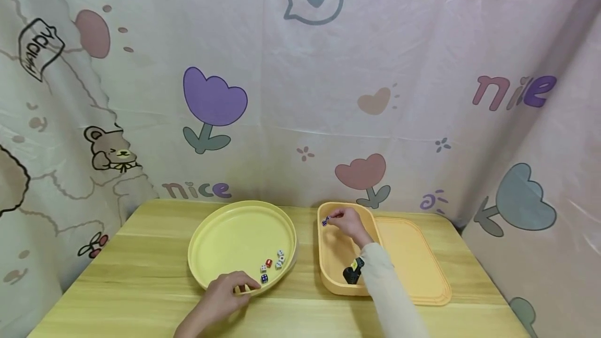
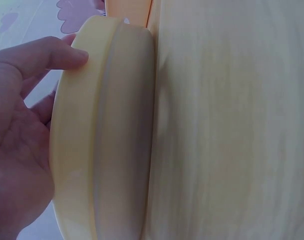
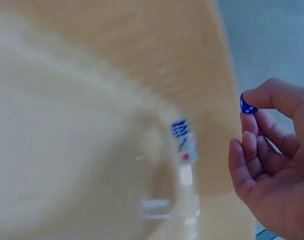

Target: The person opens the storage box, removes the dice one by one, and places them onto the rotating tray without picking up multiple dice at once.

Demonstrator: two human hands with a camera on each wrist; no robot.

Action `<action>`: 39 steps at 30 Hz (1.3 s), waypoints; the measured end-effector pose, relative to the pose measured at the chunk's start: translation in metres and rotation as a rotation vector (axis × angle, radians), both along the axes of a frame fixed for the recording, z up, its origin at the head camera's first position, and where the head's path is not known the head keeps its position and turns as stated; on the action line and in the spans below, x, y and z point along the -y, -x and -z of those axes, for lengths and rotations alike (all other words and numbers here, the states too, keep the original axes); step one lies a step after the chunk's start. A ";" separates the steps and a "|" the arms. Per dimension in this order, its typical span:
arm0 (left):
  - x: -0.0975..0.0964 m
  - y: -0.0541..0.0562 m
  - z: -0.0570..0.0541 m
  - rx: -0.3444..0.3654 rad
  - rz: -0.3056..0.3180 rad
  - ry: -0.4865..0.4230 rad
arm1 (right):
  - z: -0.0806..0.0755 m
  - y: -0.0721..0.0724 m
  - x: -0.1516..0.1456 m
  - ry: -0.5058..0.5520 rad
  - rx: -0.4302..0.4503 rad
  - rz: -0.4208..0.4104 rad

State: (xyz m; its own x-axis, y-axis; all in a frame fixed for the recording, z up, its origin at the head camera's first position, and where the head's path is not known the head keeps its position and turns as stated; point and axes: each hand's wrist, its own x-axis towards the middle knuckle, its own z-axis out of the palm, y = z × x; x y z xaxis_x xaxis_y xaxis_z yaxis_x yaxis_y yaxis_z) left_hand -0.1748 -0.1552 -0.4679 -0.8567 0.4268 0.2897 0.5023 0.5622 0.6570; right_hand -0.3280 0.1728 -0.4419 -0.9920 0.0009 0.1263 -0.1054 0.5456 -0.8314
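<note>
My right hand (image 1: 348, 223) pinches a blue die (image 3: 248, 104) between thumb and forefinger, above the far end of the orange rectangular box (image 1: 334, 286). Inside that box, the right wrist view shows another blue die (image 3: 180, 128) beside a white die with a red dot (image 3: 187, 155). My left hand (image 1: 225, 292) grips the near rim of the round yellow tray (image 1: 235, 239), thumb against the outer wall and fingers over the edge. By its fingertips in the tray lie a blue die (image 1: 264, 278), a red die (image 1: 268, 263) and several white dice (image 1: 279, 264).
A black object with a yellow patch (image 1: 352, 273) lies in the near end of the box, partly behind the right sleeve. The flat orange lid (image 1: 413, 260) rests on the wooden table (image 1: 155, 254) to the box's right. A printed curtain (image 1: 291, 93) hangs behind.
</note>
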 end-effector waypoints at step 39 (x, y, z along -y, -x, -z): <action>0.002 0.004 0.003 0.022 0.026 -0.013 | -0.004 -0.123 0.108 0.263 -0.107 -0.314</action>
State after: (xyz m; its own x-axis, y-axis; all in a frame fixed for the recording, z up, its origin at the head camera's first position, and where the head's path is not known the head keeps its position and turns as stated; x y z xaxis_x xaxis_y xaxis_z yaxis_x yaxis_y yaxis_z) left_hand -0.1786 -0.1568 -0.4705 -0.8516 0.4451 0.2767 0.5019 0.5406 0.6751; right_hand -0.2055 0.0644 -0.4382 -0.9306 -0.2532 0.2643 -0.3258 0.2437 -0.9135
